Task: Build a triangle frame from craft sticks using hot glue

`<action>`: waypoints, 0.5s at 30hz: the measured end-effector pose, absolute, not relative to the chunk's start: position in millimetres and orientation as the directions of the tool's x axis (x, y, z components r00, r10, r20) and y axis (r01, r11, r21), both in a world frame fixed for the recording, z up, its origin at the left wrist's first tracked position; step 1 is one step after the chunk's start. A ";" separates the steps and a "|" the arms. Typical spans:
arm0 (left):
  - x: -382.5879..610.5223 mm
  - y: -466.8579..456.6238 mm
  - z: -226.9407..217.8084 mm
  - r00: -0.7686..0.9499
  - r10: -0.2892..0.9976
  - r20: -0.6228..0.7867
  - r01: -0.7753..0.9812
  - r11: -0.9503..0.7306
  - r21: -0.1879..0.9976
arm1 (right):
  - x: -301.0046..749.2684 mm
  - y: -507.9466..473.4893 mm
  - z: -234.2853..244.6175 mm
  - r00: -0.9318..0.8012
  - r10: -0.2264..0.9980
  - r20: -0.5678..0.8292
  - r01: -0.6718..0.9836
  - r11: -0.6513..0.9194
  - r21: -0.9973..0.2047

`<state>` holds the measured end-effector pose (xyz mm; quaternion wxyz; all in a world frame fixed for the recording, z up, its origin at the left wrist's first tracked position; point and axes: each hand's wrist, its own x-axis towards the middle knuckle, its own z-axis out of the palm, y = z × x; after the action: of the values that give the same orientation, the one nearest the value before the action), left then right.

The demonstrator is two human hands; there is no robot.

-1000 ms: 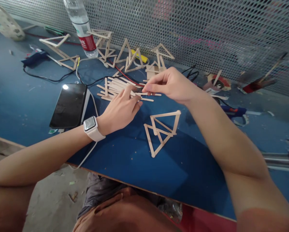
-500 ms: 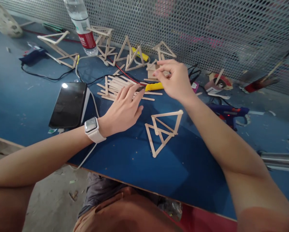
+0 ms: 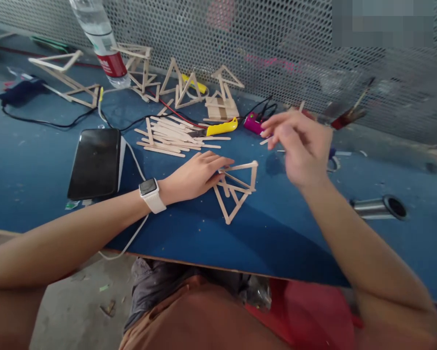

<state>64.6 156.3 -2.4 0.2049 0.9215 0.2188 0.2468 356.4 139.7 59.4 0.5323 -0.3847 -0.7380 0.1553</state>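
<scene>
My left hand (image 3: 200, 176), with a white watch (image 3: 152, 194) on its wrist, reaches over the left corner of a frame of glued craft sticks (image 3: 236, 206) lying on the table. Its fingers are stretched out and apart and appear to touch that corner; a firm grip is not visible. Raised to the right is my right hand (image 3: 304, 148), fingers loosely bent and apart, holding nothing visible. Behind it a dark blue glue gun (image 3: 332, 154) is mostly hidden. A yellow utility knife (image 3: 222, 127) rests by the pile of loose craft sticks (image 3: 171, 133).
Several stick frames (image 3: 187, 92) stand along the perforated metal screen (image 3: 277, 39), near a water bottle (image 3: 111, 63). At left are a phone (image 3: 96, 163), another glue gun (image 3: 23, 90) and cables. A metal cylinder (image 3: 379, 207) lies right, a purple object (image 3: 253, 123) further back.
My left hand has moved off the stick pile to the stick frame. My right hand has drawn away from the yellow knife toward the right. The view has turned rightward.
</scene>
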 end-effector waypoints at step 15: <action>55.6 145.5 2.0 0.687 0.272 0.674 0.246 -0.960 0.137 | 359.3 60.4 32.4 -0.375 0.687 0.622 0.487 0.717 -0.499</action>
<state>55.6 145.5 2.0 0.0177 0.9182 0.1412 0.3698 359.3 60.4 32.4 0.4298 -0.3574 -0.8210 0.1166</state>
